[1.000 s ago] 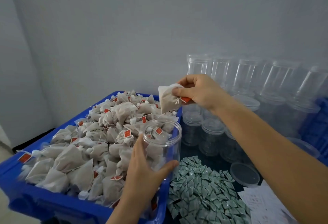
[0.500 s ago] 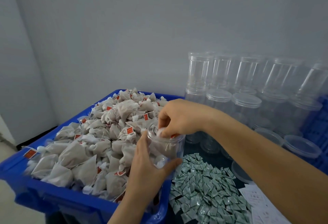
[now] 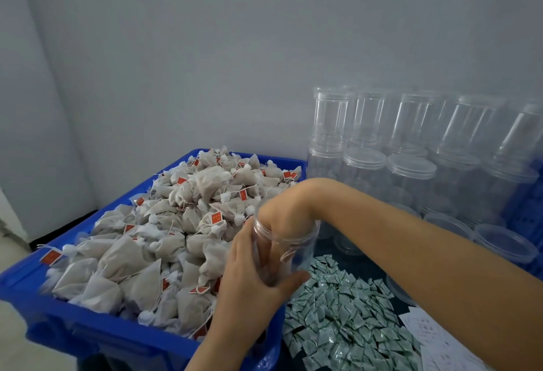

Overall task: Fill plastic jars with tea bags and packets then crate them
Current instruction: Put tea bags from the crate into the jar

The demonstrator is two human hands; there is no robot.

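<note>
Jar position: the clear plastic jar (image 3: 296, 241) sits at the right front corner of the blue crate (image 3: 88, 332), tilted slightly, between the heap of tea bags (image 3: 164, 241) and the pile of green-and-white packets (image 3: 346, 320).

We grip the jar with our left hand (image 3: 252, 288): the fingers (image 3: 249, 250) curl round its left wall and the thumb (image 3: 293, 278) presses against its lower right wall.

Our right hand (image 3: 279, 218) is pushed down through the jar mouth as far as the wrist. Its fingers show only as a blurred shape through the plastic, so we cannot tell how far they are spread or whether they hold a tea bag.

Tea bags: pyramid-shaped, grey-white, with white strings and red tags, heaped above the crate rim.

Packets: loose on a dark surface just right of the crate, beneath the right forearm (image 3: 426, 259).

Behind the forearm, rows of empty jars (image 3: 405, 141) with clear lids stand stacked in two tiers against the grey wall (image 3: 235, 47). Loose lids (image 3: 505, 243) lie near them at the right, beside part of another blue crate (image 3: 529, 206). White printed sheets (image 3: 440, 341) lie at the lower right.
</note>
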